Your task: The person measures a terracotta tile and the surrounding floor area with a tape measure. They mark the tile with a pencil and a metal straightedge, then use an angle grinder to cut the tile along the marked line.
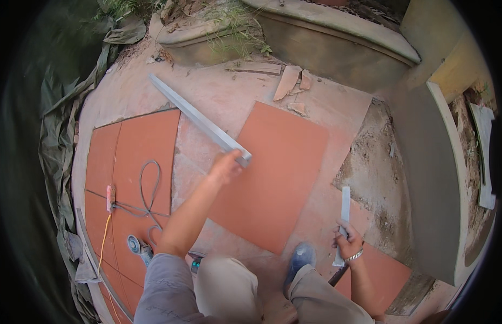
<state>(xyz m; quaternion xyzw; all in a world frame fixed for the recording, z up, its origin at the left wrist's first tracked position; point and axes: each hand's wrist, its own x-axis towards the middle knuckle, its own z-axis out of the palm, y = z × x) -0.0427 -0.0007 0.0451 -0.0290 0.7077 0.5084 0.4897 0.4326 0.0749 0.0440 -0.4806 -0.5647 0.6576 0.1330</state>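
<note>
My left hand (226, 169) is closed round the near end of a long silver metal bar (194, 114), which looks like a straightedge. That bar slants away to the far left, its near end over the left edge of a large terracotta-coloured tile (278, 162). The tile lies flat on the dusty floor in front of me. At the right, my right hand (349, 244) grips a shorter, pale metal bar (345, 201) that sticks out above and below the fingers. A smaller piece of the same tile (388, 272) lies beside my right forearm.
Laid tiles (146, 135) cover the left side, with a grey cable (148, 186), a socket block (110, 198) and an angle grinder (136, 247) on them. Broken tile pieces (287, 82) lie farther off. Low curved walls (326, 48) border the back, and rubble (370, 146) the right.
</note>
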